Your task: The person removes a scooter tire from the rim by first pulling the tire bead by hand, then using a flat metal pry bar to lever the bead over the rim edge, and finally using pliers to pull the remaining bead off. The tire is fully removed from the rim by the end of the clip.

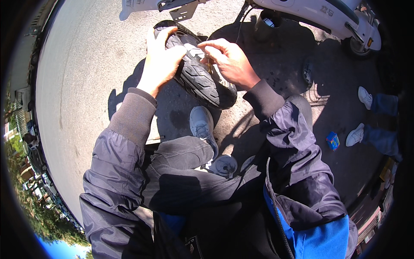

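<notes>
Left hand (pixel 161 60) bracing a tire (pixel 200 82), right hand (pixel 230 62) at its side.
The tire is on the ground (pixel 90 73) between the person's pale shoe (pixel 200 121) and the white scooter (pixel 310 15), within easy reach of 2 hands. The left is curled partway closed over the tread, apparently to keep the tire from rolling. That frees the right, whose fingers are bent nearly together; I cannot tell what they pinch.

At upper centre our left hand (pixel 161 61) grips a treaded black tyre (pixel 196 78), our right hand (pixel 230 62) curled at its right side; a pale scooter (pixel 304 12) stands upper right, a blue box (pixel 332 141) at right.
</notes>
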Motion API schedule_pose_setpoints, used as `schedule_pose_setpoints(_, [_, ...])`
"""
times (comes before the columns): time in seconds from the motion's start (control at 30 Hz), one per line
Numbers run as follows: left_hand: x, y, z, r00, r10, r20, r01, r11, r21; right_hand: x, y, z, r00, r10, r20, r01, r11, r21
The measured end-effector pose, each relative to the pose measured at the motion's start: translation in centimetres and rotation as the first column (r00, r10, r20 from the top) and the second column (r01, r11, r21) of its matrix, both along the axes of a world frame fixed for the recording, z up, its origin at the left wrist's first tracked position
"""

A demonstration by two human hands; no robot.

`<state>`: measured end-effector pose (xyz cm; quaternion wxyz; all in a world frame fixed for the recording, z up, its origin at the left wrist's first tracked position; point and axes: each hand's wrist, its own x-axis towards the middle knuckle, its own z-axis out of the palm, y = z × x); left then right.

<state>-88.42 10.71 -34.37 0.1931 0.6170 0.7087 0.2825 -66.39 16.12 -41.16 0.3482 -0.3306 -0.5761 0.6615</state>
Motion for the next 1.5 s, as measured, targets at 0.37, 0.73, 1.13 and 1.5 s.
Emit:
schedule_pose_setpoints(0.37, [0.2,0.1,0.1,0.999,0.021,0.025,-0.021,1.000,-0.017,0.3,0.1,0.2,0.996,0.047,-0.072,-0.048,0.999,-0.018])
schedule_pose_setpoints(0.73, [0.4,0.3,0.1,0.999,0.024,0.027,-0.023,1.000,-0.012,0.3,1.0,0.2,0.990,0.119,0.072,-0.115,0.992,-0.057])
schedule_pose_setpoints(1.13, [0.6,0.2,0.3,1.000,0.011,0.022,-0.011,1.000,-0.009,0.1,0.5,0.0,1.000,0.013,0.004,-0.013,0.999,0.031])
schedule_pose_setpoints(1.5, [0.6,0.4,0.4,1.000,-0.014,-0.005,0.014,1.000,0.017,0.2,0.3,0.4,0.999,0.026,0.021,-0.028,0.996,0.081])
